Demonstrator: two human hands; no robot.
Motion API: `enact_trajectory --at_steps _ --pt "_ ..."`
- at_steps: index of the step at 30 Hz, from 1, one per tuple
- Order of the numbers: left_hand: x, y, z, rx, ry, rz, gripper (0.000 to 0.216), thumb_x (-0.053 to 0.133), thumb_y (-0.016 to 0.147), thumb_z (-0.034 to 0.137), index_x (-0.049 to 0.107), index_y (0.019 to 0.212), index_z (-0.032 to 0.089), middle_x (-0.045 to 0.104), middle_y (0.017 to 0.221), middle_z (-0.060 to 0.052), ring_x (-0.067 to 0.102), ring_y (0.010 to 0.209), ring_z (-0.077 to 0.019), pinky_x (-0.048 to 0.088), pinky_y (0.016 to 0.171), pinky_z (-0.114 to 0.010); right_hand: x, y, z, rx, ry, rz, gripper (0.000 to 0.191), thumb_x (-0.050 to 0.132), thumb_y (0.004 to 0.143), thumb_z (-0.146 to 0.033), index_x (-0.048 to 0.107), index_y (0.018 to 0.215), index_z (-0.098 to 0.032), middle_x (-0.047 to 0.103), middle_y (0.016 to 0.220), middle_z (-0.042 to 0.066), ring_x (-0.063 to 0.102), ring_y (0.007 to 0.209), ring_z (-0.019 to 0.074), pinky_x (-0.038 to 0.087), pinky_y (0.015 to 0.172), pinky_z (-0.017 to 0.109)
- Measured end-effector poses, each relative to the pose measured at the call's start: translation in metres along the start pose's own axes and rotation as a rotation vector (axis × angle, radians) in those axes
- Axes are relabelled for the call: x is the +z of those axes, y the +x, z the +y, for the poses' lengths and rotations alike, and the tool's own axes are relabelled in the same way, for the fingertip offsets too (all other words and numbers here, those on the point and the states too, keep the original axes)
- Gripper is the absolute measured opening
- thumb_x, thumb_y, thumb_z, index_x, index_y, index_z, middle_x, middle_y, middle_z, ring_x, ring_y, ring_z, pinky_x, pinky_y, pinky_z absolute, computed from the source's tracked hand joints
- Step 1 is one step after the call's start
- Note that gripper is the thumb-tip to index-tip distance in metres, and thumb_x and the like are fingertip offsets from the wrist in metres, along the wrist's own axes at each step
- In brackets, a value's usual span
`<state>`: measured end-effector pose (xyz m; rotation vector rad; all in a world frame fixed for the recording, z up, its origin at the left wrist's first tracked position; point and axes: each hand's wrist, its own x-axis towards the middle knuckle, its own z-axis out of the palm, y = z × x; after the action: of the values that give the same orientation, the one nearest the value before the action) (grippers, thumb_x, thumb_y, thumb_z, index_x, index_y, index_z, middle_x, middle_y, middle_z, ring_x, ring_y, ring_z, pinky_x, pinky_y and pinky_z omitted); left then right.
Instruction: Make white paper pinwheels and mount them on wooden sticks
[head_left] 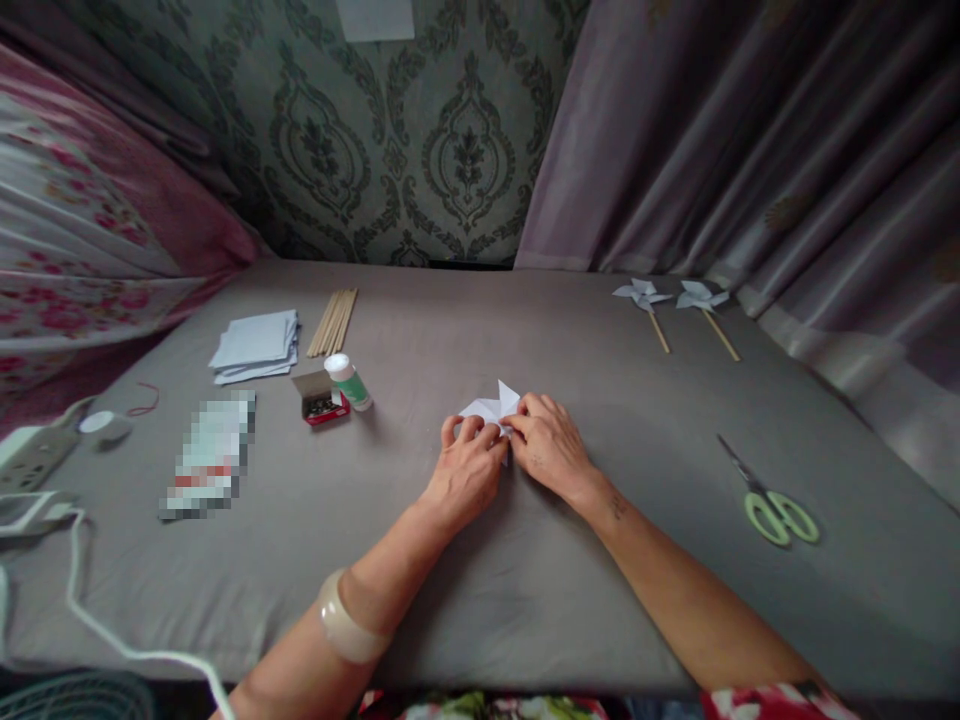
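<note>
A white paper pinwheel [489, 408] lies on the grey cloth in front of me, its pointed blades sticking up past my fingers. My left hand [469, 465] holds it from the left, fingers curled down over the paper. From the right, my right hand [551, 440] pinches near the pinwheel's middle with thumb and forefinger. The fingertips of both hands meet there and hide the centre. Left of my hands stand a glue stick [349, 382] with a white cap and an open small red box [325, 405] of dark little pieces.
Wooden sticks [333, 322] and a stack of white paper [256, 343] lie at the back left. Two finished pinwheels on sticks [643, 294] rest at the back right. Green-handled scissors [780, 515] lie right; a power strip [34, 460] with a white cable sits left.
</note>
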<state>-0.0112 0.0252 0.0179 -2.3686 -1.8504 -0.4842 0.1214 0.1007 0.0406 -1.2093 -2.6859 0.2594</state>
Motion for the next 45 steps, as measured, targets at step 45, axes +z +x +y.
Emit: enact_trajectory --at_steps 45 --pt "-0.014 0.008 -0.032 -0.826 -0.684 0.228 0.035 0.042 0.073 0.020 0.075 0.085 0.020 0.070 0.070 -0.002 0.064 0.074 -0.0200 0.044 0.075 -0.030 -0.002 0.010 0.006 -0.130 -0.157 -0.027 0.029 0.051 0.084 -0.015 0.074 0.099 -0.022 0.065 0.097 0.008 0.053 0.095 0.0212 0.039 0.083 0.030"
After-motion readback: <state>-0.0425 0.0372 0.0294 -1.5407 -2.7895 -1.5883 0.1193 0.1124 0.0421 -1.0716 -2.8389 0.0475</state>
